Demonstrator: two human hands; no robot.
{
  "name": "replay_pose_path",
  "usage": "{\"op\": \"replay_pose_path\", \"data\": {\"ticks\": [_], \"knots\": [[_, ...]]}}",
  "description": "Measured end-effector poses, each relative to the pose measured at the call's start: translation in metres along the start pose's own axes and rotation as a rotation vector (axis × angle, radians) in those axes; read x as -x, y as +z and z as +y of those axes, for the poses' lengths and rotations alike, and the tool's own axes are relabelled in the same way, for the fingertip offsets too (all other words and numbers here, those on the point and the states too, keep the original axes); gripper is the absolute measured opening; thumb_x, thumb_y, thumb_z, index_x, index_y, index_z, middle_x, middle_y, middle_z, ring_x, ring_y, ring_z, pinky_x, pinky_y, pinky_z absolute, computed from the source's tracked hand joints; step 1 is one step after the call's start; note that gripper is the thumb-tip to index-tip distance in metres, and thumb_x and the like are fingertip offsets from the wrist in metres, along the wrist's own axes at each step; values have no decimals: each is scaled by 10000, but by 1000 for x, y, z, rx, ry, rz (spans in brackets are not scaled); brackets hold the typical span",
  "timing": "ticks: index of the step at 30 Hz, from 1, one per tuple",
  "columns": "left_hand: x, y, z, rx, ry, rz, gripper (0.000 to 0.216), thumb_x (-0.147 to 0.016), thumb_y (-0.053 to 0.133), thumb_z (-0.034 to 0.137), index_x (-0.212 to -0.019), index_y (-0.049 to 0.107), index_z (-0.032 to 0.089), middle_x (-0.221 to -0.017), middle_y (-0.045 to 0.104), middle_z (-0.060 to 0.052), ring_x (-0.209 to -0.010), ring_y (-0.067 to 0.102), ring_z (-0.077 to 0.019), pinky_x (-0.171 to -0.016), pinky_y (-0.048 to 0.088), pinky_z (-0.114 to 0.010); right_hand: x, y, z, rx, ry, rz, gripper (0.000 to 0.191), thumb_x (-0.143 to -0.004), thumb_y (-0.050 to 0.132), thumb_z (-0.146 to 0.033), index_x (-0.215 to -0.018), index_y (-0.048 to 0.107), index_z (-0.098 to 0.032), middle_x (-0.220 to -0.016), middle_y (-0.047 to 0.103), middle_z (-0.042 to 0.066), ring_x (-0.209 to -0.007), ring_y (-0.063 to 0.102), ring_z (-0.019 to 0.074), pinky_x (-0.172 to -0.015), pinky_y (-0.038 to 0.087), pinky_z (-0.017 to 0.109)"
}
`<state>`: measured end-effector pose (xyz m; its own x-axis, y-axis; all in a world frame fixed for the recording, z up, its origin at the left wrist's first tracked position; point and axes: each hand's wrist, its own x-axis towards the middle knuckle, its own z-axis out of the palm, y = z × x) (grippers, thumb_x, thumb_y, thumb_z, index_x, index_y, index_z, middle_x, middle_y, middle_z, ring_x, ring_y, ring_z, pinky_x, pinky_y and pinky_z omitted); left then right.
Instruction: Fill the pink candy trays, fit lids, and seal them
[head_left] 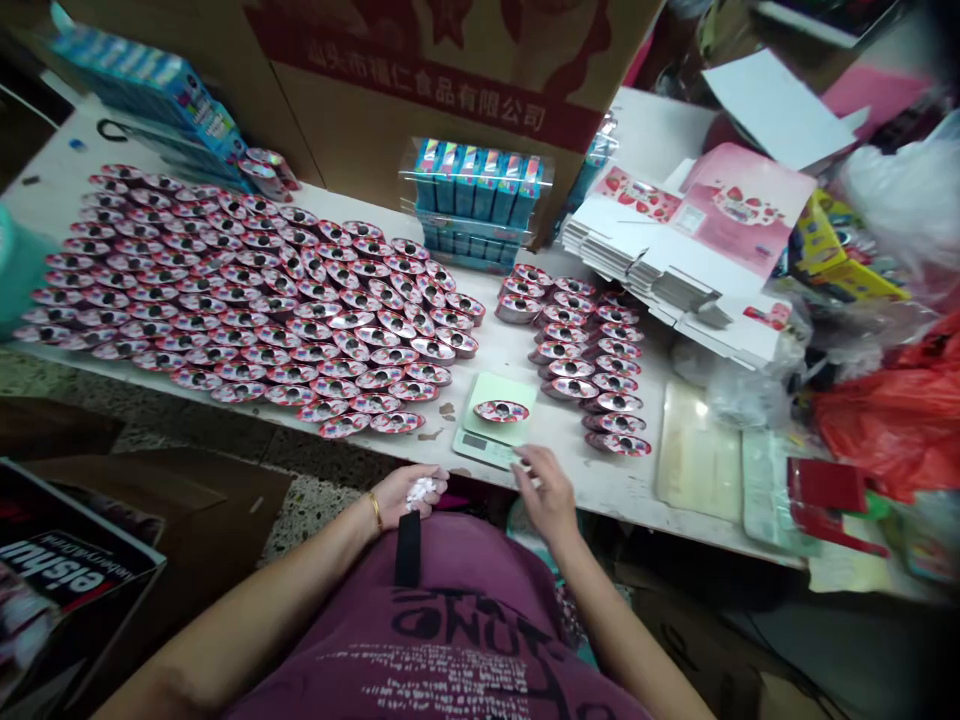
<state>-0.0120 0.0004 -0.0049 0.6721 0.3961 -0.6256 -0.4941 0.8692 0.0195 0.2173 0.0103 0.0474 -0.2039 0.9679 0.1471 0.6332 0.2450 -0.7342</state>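
Note:
My left hand (409, 490) is cupped at the table's front edge, its fingers curled round a small heap of white pieces (421, 490). A pale green digital scale (487, 449) lies just beyond, near the table edge. One oval red-and-white container (502, 411) with a dark opening in its top rests on the scale's platform. Close to the scale's front right corner is my right hand (547, 490), its thumb and fingers slightly bent and apart, with nothing visible in them. Whether a fingertip touches the scale is hard to tell.
Many similar oval containers (262, 300) stand in rows on the left, and a smaller group (574, 345) is right of the scale. Behind are blue packs (480, 190) and a large carton (450, 80). Flattened pink-and-white boxes (697, 240) and plastic bags (892, 410) lie to the right.

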Motion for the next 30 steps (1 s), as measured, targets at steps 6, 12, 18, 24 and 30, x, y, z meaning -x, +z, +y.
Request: {"op": "replay_pose_path", "data": {"ticks": [6, 12, 18, 24, 30], "knots": [[8, -15, 9, 6, 112, 75, 145, -754, 504, 221, -802, 544, 90, -638, 530, -35, -439, 434, -48, -317, 224, -124, -38, -18, 38, 258, -55, 13, 455, -745, 508, -318, -1177, 411, -211, -1135, 444, 94, -1050, 407, 219, -862, 380, 391], [11, -22, 9, 33, 167, 104, 159, -752, 508, 229, -832, 539, 95, -630, 525, -24, -437, 436, -46, -314, 221, -124, -68, 2, 25, 462, -114, -172, 540, -718, 531, -258, -1225, 351, -205, -1215, 395, 102, -1079, 368, 245, -843, 355, 392], [19, -27, 10, 59, 230, 149, 182, -732, 539, 242, -838, 528, 95, -633, 523, -14, -434, 440, -39, -312, 220, -117, -97, 6, 18, 536, -133, -230, 387, -765, 461, -187, -1150, 416, -191, -1067, 514, 74, -947, 438, 201, -781, 362, 314], [31, -32, 19, 118, 290, 176, 177, -728, 547, 244, -835, 520, 106, -630, 517, -2, -426, 431, -34, -304, 212, -116, -154, 22, -11, 578, -180, -201, 389, -765, 467, -196, -1151, 421, -197, -1061, 513, 71, -934, 433, 208, -771, 348, 304], [41, -43, 18, 162, 349, 249, 193, -711, 570, 249, -839, 528, 112, -620, 515, 8, -411, 415, -23, -301, 209, -113, -179, 15, -26, 546, -221, -166, 360, -761, 466, -211, -1119, 441, -192, -1012, 528, 69, -904, 453, 200, -753, 352, 289]]}}
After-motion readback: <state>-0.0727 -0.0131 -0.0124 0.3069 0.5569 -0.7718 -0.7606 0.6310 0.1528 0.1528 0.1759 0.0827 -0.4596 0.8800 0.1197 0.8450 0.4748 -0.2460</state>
